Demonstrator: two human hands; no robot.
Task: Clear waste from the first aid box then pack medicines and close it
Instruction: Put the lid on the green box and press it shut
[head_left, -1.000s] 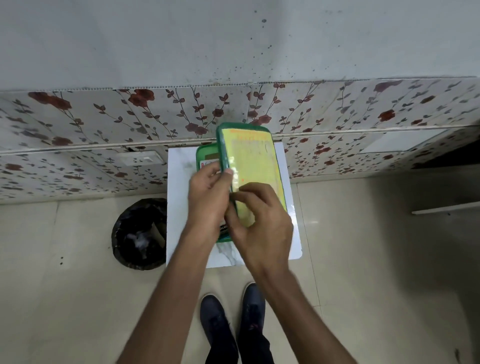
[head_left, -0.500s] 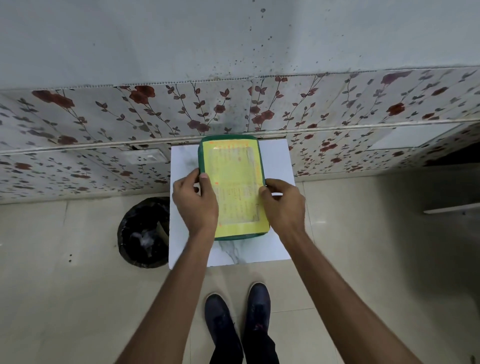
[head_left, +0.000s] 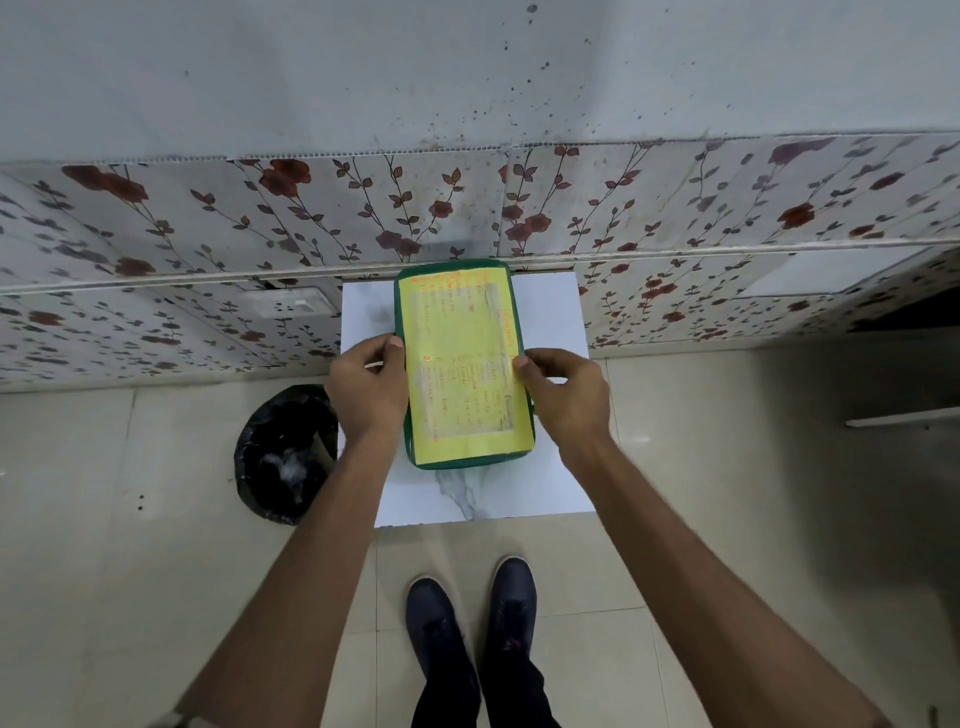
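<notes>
The green first aid box (head_left: 462, 364) lies flat on a small white marble-patterned table (head_left: 550, 478), its lid down and covered by a yellow sheet with orange writing. My left hand (head_left: 366, 389) grips the box's left edge, thumb on the lid. On the opposite side my right hand (head_left: 569, 392) holds the right edge, thumb pressing the lid. The box's contents are hidden under the lid.
A bin lined with a black bag (head_left: 283, 452) stands on the floor left of the table, with crumpled white waste inside. A floral-tiled wall (head_left: 467, 208) rises right behind the table. My dark shoes (head_left: 470, 634) are on the beige floor tiles below.
The lid, held tilted up a second ago, has come down flat on the box. My hands have moved apart to the box's two long sides.
</notes>
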